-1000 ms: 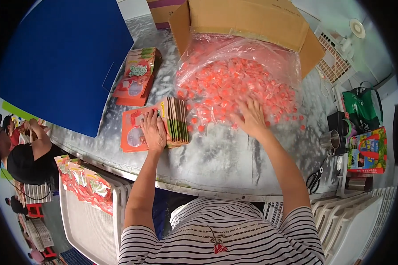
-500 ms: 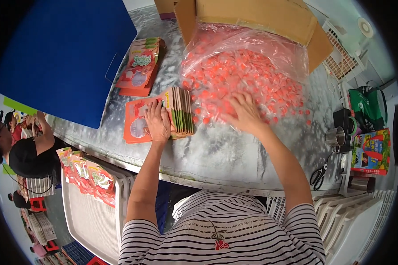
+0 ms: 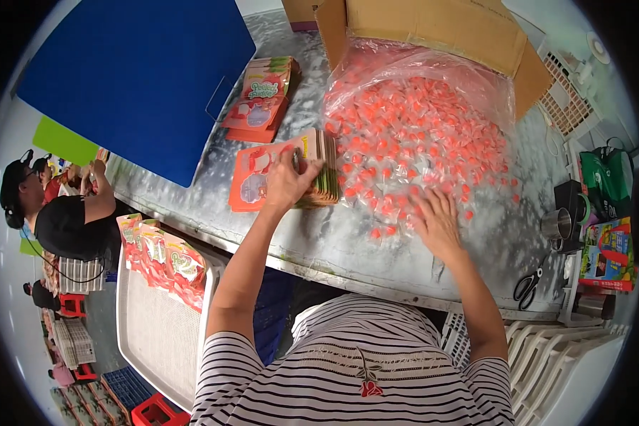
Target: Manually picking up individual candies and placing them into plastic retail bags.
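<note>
My left hand [image 3: 288,182] rests on a fanned stack of red and green printed pouches [image 3: 248,165], its thumb apart from the fingers. The pouches overlap, with their edges standing up along the stack's right side. My right hand [image 3: 439,224] lies with fingers spread on the near edge of a wide heap of small red candies in clear wrappers [image 3: 419,128]. Several loose candies lie around its fingertips. The heap spills out of a clear plastic bag [image 3: 433,60] in an open cardboard box [image 3: 440,32].
A second pouch stack [image 3: 260,99] lies farther back, beside a big blue panel [image 3: 135,78]. Filled pouches sit on a white tray [image 3: 156,341] at the left. Black scissors [image 3: 527,287] lie near the table's right edge, by a metal cup [image 3: 556,224]. Another person [image 3: 74,213] works at far left.
My right hand has moved nearer to me, and some candies have spread toward the front edge. My left hand has shifted to the pouch stack's right side, its thumb now spread. The view has shifted.
</note>
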The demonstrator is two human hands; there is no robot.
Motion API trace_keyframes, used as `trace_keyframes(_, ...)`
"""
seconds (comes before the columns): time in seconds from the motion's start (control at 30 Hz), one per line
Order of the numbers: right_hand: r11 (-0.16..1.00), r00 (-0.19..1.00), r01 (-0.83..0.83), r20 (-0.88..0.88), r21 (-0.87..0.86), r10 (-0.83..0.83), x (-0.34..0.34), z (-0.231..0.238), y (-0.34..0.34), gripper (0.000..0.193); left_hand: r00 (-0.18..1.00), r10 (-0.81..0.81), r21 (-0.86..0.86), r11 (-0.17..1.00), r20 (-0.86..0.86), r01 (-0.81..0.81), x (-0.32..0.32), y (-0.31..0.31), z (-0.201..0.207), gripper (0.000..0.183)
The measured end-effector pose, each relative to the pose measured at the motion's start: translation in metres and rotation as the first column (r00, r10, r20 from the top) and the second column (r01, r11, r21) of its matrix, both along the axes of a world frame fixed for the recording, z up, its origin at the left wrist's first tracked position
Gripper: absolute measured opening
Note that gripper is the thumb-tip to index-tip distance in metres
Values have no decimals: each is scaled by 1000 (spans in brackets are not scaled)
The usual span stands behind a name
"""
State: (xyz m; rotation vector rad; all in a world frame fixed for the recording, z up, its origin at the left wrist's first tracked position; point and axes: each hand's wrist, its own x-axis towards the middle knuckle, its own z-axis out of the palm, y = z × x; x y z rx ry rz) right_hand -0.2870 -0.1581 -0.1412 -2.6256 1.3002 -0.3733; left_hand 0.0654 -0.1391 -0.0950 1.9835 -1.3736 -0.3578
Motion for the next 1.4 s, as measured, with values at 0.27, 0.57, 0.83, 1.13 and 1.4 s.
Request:
trace_keyframes(0.27, 983, 933, 147, 346, -113, -100, 1, -2, -1, 49, 983, -123, -76, 988, 135, 134, -12, 8, 4, 25)
trace_keyframes(0.57, 989, 835, 136, 544, -53, -86, 11, 11, 50, 35, 970, -201, -63, 976, 137, 211, -3, 6, 2, 24)
trace_keyframes(0.83, 992, 828, 89, 561, -93, -22, 29, 34, 66, 32, 868, -53, -182, 970, 494, 163, -4, 21, 13, 18)
trace_keyframes(1.13, 656, 485, -378, 743, 653, -460, 71, 57, 99, 28, 865, -501, -106, 862, -33, 496, -149, 128, 31, 19)
trace_keyframes(1.4, 680, 632, -284, 666, 676, -397, 43, 45, 87, 23, 907, -391, -110, 906, 157, 409, -131, 117, 62, 43)
